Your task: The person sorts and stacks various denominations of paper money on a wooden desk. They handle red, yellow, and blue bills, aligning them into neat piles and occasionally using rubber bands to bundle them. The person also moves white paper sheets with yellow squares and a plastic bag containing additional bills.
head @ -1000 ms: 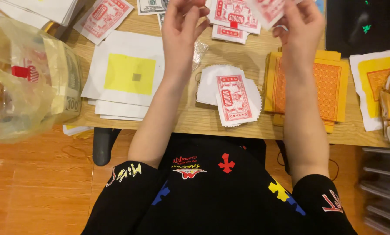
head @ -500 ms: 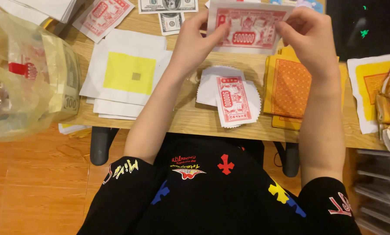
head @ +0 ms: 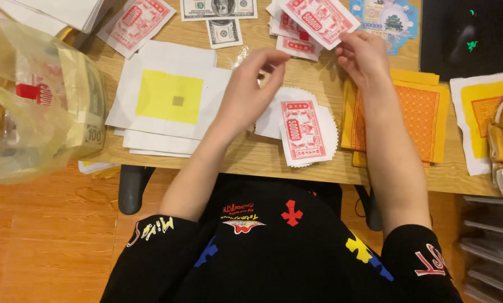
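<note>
Table (head: 246, 160): a wooden top, crowded with paper from edge to edge.
Plastic bag (head: 24, 106): yellowish and see-through, at the far left edge, with bundles of notes inside.
White sheets (head: 167, 101): a loose stack left of the hands; the top one has a yellow square with a small grey patch in its middle.
Orange sheets (head: 425, 120): a stack under and just right of the right forearm, with a fine dotted pattern.
Round white papers (head: 324, 132): a small pile with a toothed edge near the table's front, between the two arms.
Red note on the pile (head: 301, 130): lies flat on the round papers, long side running away from the person.
Left hand (head: 246, 92): hovers over the table, fingers curled with thumb and fingertips close together; whether it pinches anything I cannot tell.
Right hand (head: 363, 56): fingertips pinch the near edge of a red note.
Held red note (head: 319, 19): lifted and tilted above other red notes at the table's far side.
Grey-green bills (head: 220, 17): two lie flat at the far edge, left of the held note.
</note>
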